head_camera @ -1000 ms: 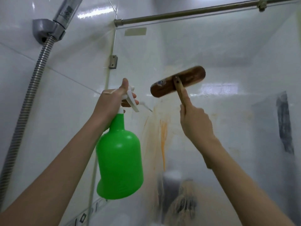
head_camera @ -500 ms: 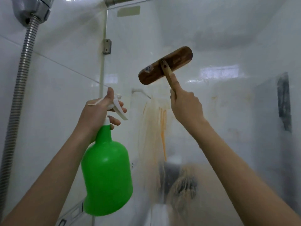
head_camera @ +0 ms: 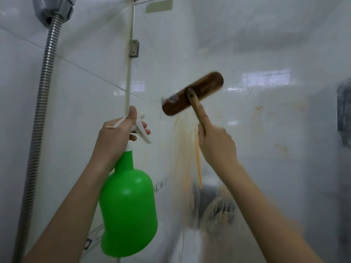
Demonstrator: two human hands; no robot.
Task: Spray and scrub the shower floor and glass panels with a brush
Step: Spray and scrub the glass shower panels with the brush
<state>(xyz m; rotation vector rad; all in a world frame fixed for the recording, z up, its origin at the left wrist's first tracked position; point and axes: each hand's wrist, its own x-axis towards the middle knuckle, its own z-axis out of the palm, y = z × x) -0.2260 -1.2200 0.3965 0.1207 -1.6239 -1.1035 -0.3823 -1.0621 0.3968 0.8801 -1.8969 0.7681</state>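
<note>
My left hand (head_camera: pixel 115 137) grips the white trigger head of a green spray bottle (head_camera: pixel 128 209), held upright in front of the white tiled wall, nozzle pointing right toward the glass. My right hand (head_camera: pixel 216 145) holds the wooden handle of a brown scrub brush (head_camera: pixel 192 95), index finger stretched along the handle. The brush head is tilted, its right end higher, and pressed against the glass panel (head_camera: pixel 266 139). Orange-brown streaks (head_camera: pixel 187 149) run down the glass just below the brush. The shower floor is out of view.
A ribbed metal shower hose (head_camera: pixel 40 111) hangs down the tiled wall at the left from a chrome holder (head_camera: pixel 51 8). A metal hinge bracket (head_camera: pixel 133 48) clamps the glass edge. Dark blurred shapes show through the glass at the bottom and far right.
The brush has slid downward on the glass toward the streaks, and my right hand moved down with it. The spray bottle stays in my left hand at about the same height.
</note>
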